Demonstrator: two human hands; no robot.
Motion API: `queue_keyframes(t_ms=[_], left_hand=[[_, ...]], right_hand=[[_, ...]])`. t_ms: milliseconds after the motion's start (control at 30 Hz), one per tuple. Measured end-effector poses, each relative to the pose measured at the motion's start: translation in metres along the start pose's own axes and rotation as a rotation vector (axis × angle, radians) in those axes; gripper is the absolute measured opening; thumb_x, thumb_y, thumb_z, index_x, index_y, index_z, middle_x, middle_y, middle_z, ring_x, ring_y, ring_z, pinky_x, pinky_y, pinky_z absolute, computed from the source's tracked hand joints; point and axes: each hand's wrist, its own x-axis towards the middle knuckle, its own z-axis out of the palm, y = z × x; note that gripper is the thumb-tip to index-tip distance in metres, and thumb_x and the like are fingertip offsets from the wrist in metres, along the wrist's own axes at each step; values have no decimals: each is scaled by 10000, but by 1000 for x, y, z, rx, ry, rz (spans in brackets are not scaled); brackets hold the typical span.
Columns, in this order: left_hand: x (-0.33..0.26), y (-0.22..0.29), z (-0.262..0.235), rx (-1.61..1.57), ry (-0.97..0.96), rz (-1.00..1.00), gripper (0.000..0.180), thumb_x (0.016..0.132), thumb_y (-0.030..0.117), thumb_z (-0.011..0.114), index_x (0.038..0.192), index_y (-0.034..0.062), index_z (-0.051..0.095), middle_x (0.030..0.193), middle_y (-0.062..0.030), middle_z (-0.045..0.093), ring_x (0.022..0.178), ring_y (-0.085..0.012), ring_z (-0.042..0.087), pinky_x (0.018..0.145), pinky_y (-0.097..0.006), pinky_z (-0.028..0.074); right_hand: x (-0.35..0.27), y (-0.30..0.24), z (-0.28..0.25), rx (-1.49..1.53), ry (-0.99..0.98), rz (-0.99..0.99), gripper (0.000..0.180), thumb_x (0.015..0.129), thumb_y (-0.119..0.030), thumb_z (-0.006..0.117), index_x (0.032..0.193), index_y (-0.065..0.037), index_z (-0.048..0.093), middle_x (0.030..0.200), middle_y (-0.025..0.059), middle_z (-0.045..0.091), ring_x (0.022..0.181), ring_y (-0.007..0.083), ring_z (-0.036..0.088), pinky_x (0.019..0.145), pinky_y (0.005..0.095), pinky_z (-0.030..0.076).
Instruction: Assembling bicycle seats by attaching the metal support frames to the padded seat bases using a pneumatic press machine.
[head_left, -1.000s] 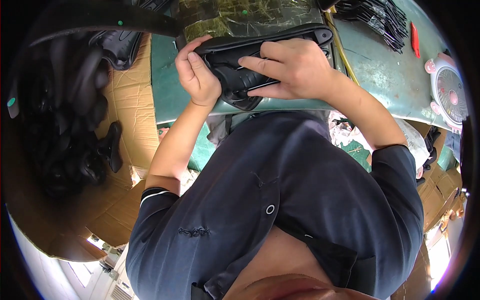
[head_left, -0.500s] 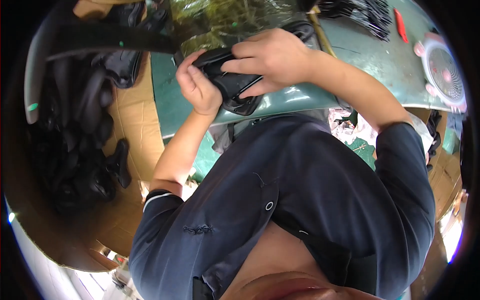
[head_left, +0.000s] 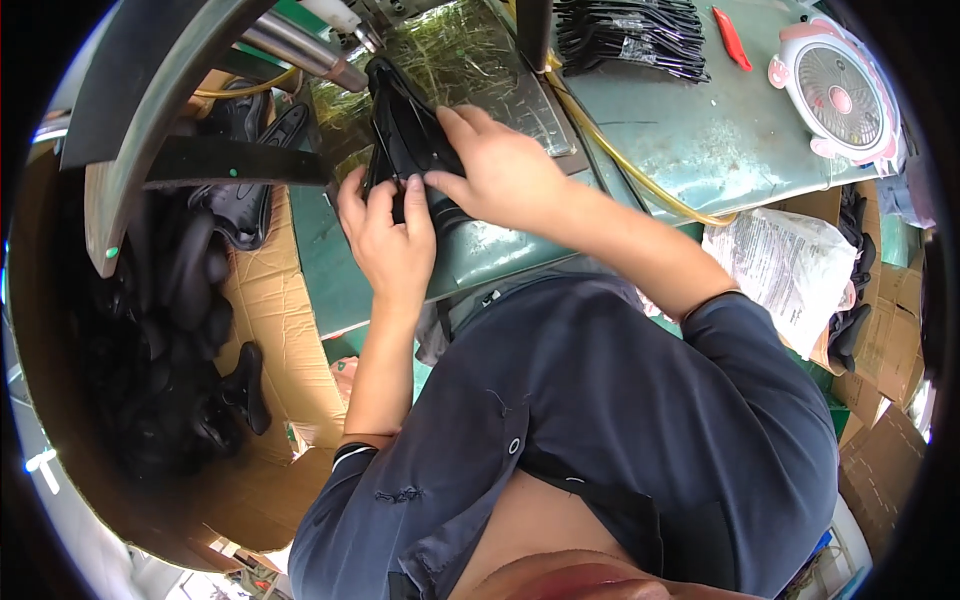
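A black bicycle saddle (head_left: 402, 135) lies on the machine's work plate, its narrow nose pointing away from me and its wide end nearer. My left hand (head_left: 388, 225) grips its near left part, fingertips curled over the edge. From the right, my right hand (head_left: 500, 165) holds the saddle's side, with thumb and fingers pressing on it. The metal rod (head_left: 310, 52) of the machine reaches close to the saddle's nose. My fingers and palms cover parts of the wide end.
A cardboard box (head_left: 285, 330) of black saddles stands at the left, beneath a dark curved machine frame (head_left: 150, 130). A stack of black parts (head_left: 635, 40), a red-handled tool (head_left: 732, 40) and a pink-and-white fan (head_left: 838, 95) sit on the green table (head_left: 660, 150). A yellow hose (head_left: 640, 180) crosses it.
The saddle has swung round from lying crosswise near the table edge to pointing away under the machine. Both hands moved with it and changed their hold. My view has shifted too.
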Motion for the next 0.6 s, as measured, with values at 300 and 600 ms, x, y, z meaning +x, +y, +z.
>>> queue_keyframes(t_ms=[300,600], left_hand=[[66,-33,42,53,92,246,244,1015,144,725,865,-43,686,1299,-228,713,1110,-417,695,982,-472,550],[53,-26,44,-107,177,152,335,935,148,822,1187,14,648,1391,-225,668,1244,-430,659,1063,-504,524]], right_hand=[[57,24,33,-124,448,-136,490,836,-259,794,1285,-78,720,1058,120,694,884,332,731,729,443,622],[43,26,29,11,427,-114,806,941,-463,785,1485,75,531,1330,262,664,1124,439,709,943,484,606]])
